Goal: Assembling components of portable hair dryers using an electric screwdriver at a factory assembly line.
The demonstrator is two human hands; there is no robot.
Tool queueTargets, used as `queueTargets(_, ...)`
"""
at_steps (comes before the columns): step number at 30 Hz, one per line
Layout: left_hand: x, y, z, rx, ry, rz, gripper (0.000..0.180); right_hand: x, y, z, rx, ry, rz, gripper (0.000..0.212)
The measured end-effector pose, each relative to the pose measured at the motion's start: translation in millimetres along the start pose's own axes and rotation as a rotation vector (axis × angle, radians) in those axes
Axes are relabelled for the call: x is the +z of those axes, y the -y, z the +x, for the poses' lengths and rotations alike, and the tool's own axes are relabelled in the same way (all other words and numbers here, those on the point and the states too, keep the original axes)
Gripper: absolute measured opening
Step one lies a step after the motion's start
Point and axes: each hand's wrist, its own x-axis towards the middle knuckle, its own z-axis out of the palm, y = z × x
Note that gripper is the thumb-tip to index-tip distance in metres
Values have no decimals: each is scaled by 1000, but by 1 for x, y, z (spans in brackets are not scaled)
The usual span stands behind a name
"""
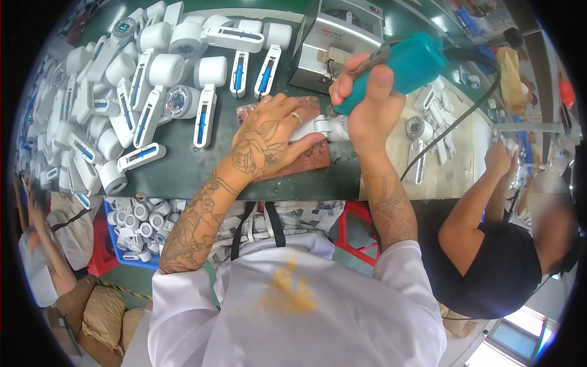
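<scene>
My left hand (269, 137) presses a white handheld fan part (310, 127) down on a reddish, worn pad (315, 160), its fingers curled over the part. My right hand (376, 107) is wrapped round a teal electric screwdriver (406, 64) with a black cord at its back end. The screwdriver tilts down to the left, its tip close to the part's round end; whether they touch, I cannot tell. Left of the pad lie white fans with open handles showing blue cells, such as one fan (206, 110).
A large heap of white fans (122, 104) covers the bench's left side. A metal machine box (336, 43) stands behind the pad. More white parts (435, 119) lie at right, where a co-worker (489, 257) sits. A blue crate (131, 262) of parts is below the bench edge.
</scene>
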Motion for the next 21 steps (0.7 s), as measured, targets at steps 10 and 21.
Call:
queueTargets(10,-2,-5,4,-14,9,81,40,-1,-12,1,32,27,112,49)
queueTargets(21,-4,-7,3,-13,-46,-15,37,-8,7,24,-71,-30,-94,62)
